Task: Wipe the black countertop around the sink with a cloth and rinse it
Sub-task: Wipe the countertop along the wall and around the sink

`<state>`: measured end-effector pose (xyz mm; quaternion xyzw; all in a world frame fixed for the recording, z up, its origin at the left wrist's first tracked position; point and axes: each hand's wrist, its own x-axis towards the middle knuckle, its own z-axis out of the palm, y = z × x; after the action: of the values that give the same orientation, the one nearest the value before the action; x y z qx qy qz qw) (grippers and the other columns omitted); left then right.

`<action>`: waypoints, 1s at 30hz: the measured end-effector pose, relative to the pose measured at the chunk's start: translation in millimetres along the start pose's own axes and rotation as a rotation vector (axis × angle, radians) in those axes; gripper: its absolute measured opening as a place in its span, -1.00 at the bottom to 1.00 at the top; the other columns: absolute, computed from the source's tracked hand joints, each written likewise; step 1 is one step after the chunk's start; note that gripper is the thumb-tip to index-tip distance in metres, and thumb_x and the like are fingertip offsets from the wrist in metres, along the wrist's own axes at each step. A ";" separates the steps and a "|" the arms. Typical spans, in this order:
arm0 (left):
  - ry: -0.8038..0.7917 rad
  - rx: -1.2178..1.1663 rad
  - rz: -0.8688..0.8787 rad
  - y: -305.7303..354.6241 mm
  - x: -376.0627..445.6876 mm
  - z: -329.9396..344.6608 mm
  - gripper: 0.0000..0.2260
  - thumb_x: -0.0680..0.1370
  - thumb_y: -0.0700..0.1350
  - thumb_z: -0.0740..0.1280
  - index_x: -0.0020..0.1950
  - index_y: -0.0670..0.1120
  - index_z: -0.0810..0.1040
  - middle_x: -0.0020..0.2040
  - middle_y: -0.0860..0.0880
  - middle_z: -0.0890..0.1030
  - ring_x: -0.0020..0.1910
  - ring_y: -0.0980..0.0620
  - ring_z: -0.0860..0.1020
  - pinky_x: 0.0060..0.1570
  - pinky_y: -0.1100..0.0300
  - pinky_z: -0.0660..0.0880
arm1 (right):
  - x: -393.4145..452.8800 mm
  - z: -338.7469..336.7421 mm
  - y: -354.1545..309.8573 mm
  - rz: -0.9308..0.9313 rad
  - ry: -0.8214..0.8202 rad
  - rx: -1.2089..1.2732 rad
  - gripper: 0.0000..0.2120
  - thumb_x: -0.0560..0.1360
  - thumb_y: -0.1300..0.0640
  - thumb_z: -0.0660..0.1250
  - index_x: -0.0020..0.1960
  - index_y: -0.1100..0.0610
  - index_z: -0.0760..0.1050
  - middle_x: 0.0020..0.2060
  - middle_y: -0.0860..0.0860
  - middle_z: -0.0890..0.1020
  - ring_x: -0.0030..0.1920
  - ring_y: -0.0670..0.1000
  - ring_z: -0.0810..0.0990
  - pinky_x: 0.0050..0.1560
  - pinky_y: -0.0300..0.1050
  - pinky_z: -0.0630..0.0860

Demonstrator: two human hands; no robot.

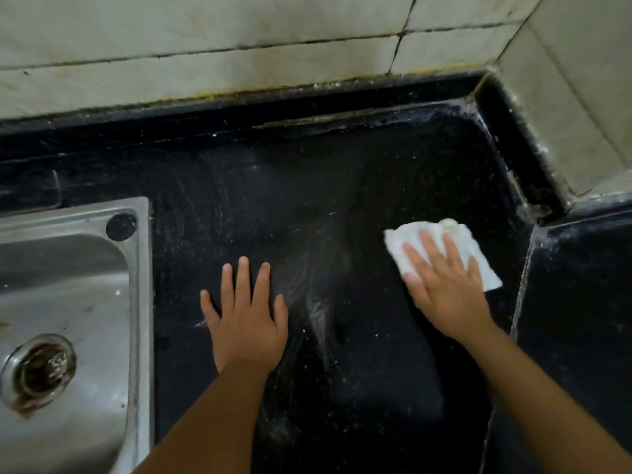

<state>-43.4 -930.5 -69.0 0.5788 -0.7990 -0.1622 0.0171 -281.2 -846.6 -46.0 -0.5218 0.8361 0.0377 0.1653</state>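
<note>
Black countertop [307, 206] streaked; right hand [444, 289] presses folded white cloth [441, 234] flat.

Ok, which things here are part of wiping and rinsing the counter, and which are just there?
Part of the job:
cloth under right hand
countertop
left hand, flat on it
sink

Just there:
wall tiles
drain strainer

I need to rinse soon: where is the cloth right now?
In the head view the cloth lies flat on the countertop at the right, under the right hand, near the tiled wall corner and far from the sink.
</note>
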 end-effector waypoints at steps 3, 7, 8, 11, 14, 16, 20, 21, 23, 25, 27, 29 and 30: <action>0.042 -0.005 0.024 -1.4 0.2 4.0 -0.38 0.47 0.15 -0.21 0.45 -0.02 0.22 0.49 -0.09 0.15 0.43 0.04 -0.08 0.36 -0.13 -0.20 | 41.5 -14.7 37.8 0.279 0.026 0.092 -0.48 0.57 -0.20 -0.17 0.51 -0.09 -0.02 0.52 -0.06 -0.09 0.51 0.08 -0.16 0.43 0.19 -0.11; 0.024 0.017 0.018 -3.4 1.8 6.1 -0.42 0.49 0.12 -0.17 0.44 -0.04 0.25 0.47 -0.12 0.21 0.43 0.00 -0.01 0.34 -0.16 -0.15 | 127.6 -46.1 37.3 0.343 0.057 0.147 -0.53 0.62 -0.08 -0.13 0.51 -0.07 -0.10 0.52 -0.06 -0.16 0.50 0.11 -0.22 0.44 0.18 -0.20; 0.023 0.030 0.023 -3.8 2.3 6.4 -0.45 0.51 0.10 -0.12 0.41 -0.06 0.31 0.44 -0.15 0.27 0.43 -0.05 0.08 0.33 -0.20 -0.06 | 146.7 -52.8 31.3 0.350 0.039 0.145 -0.53 0.63 -0.08 -0.15 0.51 -0.08 -0.11 0.52 -0.06 -0.17 0.50 0.12 -0.22 0.44 0.18 -0.21; 0.056 0.061 0.040 -5.2 1.9 9.0 -0.50 0.52 0.06 -0.03 0.36 -0.10 0.39 0.38 -0.19 0.37 0.39 -0.15 0.24 0.27 -0.28 0.09 | 185.0 -61.3 0.3 0.287 0.014 0.151 -0.53 0.63 -0.09 -0.16 0.51 -0.09 -0.14 0.51 -0.06 -0.20 0.49 0.14 -0.24 0.43 0.19 -0.22; 0.056 0.035 0.023 -5.0 2.9 9.7 -0.48 0.52 0.09 -0.08 0.39 -0.08 0.35 0.42 -0.16 0.31 0.41 -0.07 0.13 0.31 -0.25 0.01 | 182.6 -50.5 -46.7 0.116 0.004 0.122 -0.53 0.63 -0.08 -0.15 0.51 -0.11 -0.13 0.51 -0.06 -0.18 0.49 0.14 -0.25 0.42 0.19 -0.22; 0.044 0.034 0.027 -3.9 2.6 9.1 -0.45 0.51 0.10 -0.11 0.40 -0.07 0.32 0.44 -0.14 0.27 0.44 -0.08 0.12 0.33 -0.25 -0.01 | 156.7 -36.8 -74.5 -0.002 0.004 0.080 -0.54 0.63 -0.07 -0.14 0.51 -0.12 -0.12 0.52 -0.07 -0.17 0.49 0.14 -0.24 0.43 0.19 -0.20; 0.013 0.006 0.014 -2.9 1.7 7.2 -0.36 0.44 0.17 -0.25 0.46 0.00 0.19 0.50 -0.06 0.11 0.48 -0.03 -0.02 0.39 -0.16 -0.17 | 70.8 -2.4 -91.1 -0.209 -0.054 0.033 -0.49 0.56 -0.18 -0.24 0.49 -0.18 -0.08 0.52 -0.11 -0.14 0.50 0.08 -0.22 0.43 0.16 -0.19; 0.015 0.004 0.016 -2.7 1.2 6.3 -0.35 0.44 0.17 -0.25 0.46 0.00 0.19 0.50 -0.07 0.11 0.48 -0.04 -0.02 0.39 -0.16 -0.17 | 48.1 5.3 -82.3 -0.269 -0.054 0.005 -0.43 0.50 -0.21 -0.29 0.49 -0.18 -0.02 0.52 -0.10 -0.06 0.51 0.08 -0.13 0.43 0.20 -0.11; 0.020 0.006 0.020 -2.7 1.5 6.4 -0.37 0.46 0.16 -0.22 0.45 -0.02 0.22 0.49 -0.09 0.15 0.48 -0.07 0.02 0.38 -0.19 -0.13 | 11.3 11.8 -58.8 -0.252 -0.045 -0.037 -0.43 0.50 -0.21 -0.25 0.41 -0.15 0.25 0.44 -0.05 0.29 0.45 0.11 0.23 0.29 0.28 0.25; 0.017 0.014 0.011 -3.8 1.9 7.4 -0.39 0.47 0.15 -0.19 0.44 -0.04 0.25 0.48 -0.11 0.19 0.48 -0.10 0.07 0.37 -0.21 -0.09 | 1.4 7.0 -29.6 -0.126 -0.025 -0.008 -0.42 0.52 -0.24 -0.27 0.42 -0.13 0.23 0.42 -0.05 0.33 0.45 0.04 0.19 0.28 0.26 0.28; 0.016 0.019 0.007 -3.7 2.6 8.7 -0.41 0.49 0.13 -0.14 0.42 -0.06 0.30 0.46 -0.13 0.24 0.46 -0.13 0.12 0.35 -0.25 -0.04 | 19.5 0.7 0.0 0.024 -0.019 0.044 -0.44 0.50 -0.25 -0.27 0.48 -0.18 -0.01 0.51 -0.12 0.01 0.50 -0.02 -0.14 0.43 0.16 -0.04; 0.016 0.027 0.014 -2.9 1.8 8.2 -0.42 0.49 0.12 -0.12 0.41 -0.08 0.32 0.45 -0.15 0.26 0.45 -0.15 0.14 0.34 -0.26 -0.02 | 56.1 -16.9 17.9 0.205 0.010 0.091 -0.52 0.60 -0.15 -0.14 0.50 -0.14 -0.07 0.51 -0.11 -0.13 0.50 0.03 -0.22 0.44 0.14 -0.19; 0.010 0.032 0.016 -2.8 1.1 7.3 -0.41 0.49 0.13 -0.15 0.42 -0.06 0.30 0.46 -0.14 0.24 0.46 -0.13 0.12 0.35 -0.25 -0.05 | 77.0 -27.4 18.5 0.264 0.023 0.115 -0.53 0.62 -0.11 -0.12 0.51 -0.12 -0.08 0.51 -0.09 -0.16 0.50 0.06 -0.23 0.43 0.16 -0.20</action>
<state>-42.8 -930.6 -76.8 0.5733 -0.8060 -0.1465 0.0135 -334.9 -910.9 -46.5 -0.3976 0.8999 0.0053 0.1790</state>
